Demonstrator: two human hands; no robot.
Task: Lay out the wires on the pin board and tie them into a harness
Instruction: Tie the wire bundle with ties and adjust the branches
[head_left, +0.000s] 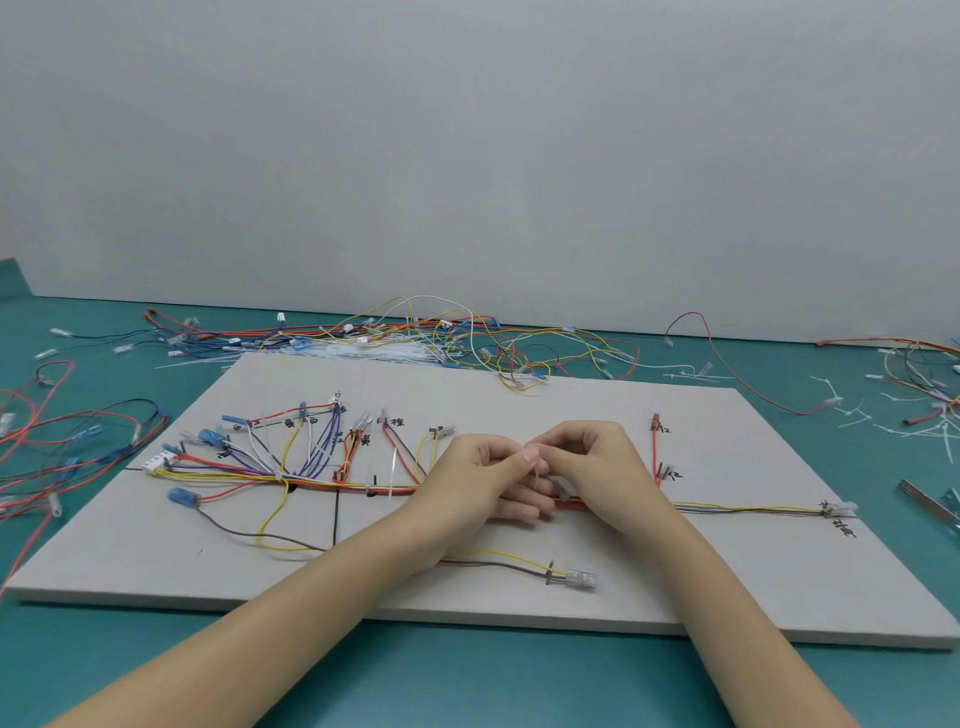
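Pin board (675, 587) on table (467, 686); loose wires (441, 338) behind board; cable-tie scraps (852, 415) to right

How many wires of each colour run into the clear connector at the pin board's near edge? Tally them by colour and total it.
yellow wire: 1
brown wire: 1
Total: 2 wires into the clear connector

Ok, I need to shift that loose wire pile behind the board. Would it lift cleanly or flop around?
Probably floppy: the loose wire pile lies in slack loops and arcs behind the pin board. It looks tangled, so pulling one strand would likely drag others. The thin wires with small connectors suggest little weight.
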